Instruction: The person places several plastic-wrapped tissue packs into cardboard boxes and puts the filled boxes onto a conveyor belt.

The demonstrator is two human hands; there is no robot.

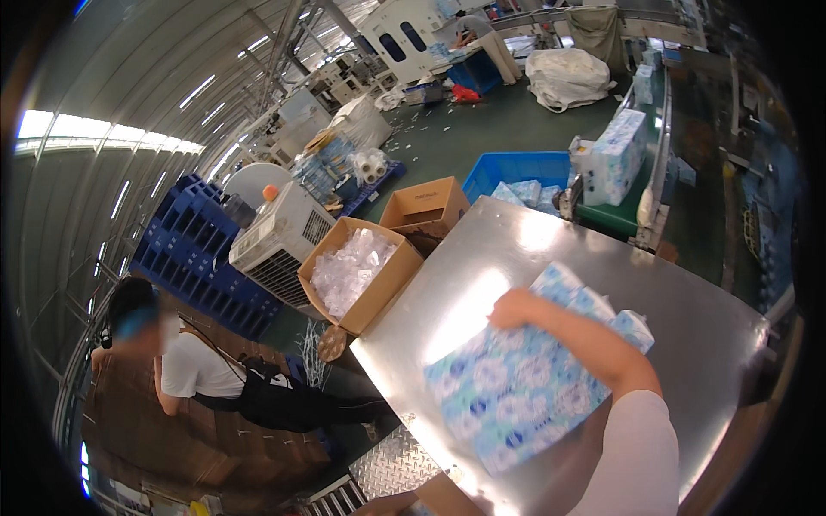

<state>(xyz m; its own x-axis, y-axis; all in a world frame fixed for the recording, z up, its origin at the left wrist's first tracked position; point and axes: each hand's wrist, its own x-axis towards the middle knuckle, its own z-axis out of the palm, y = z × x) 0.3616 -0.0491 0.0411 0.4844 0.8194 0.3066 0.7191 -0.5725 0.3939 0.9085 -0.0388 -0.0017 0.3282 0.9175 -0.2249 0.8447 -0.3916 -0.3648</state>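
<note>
One-handed, ideally keep the blue floral pack (pixel 516 396) flat on the metal bench (pixel 693 301) at five o'clock, pressing gently to avoid denting, with right fingers (pixel 500 316) curled at its twelve o'clock edge, in a grip too hidden to tell, and with left fingers not discernible.

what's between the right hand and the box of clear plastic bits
In the head view, only the metal table top, bright with glare, lies between the right hand and the plastic-filled box.
</note>
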